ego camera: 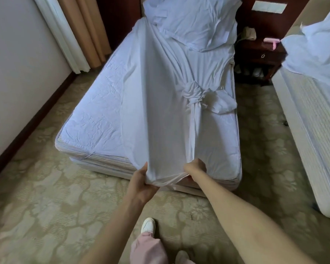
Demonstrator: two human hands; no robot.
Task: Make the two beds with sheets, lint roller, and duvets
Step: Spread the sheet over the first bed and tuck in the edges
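Head — hands (141,180) (195,167) grip knotted sheet (156,111), nightstand (259,58) beyond

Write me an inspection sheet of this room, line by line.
Surface: mattress, left part bare, its cover wrinkled.
Job's things: white sheet lies along the mattress, bunched into a knot near the right edge; bedding heaped at the head; pink lint roller on the nightstand.
Clutter: beige object on the nightstand, kind unclear.
Grippers: left hand and right hand both grip the sheet's near edge.
Cables: thin cord beside the nightstand.
Surroundings: second bed at right, curtain at left, patterned carpet.
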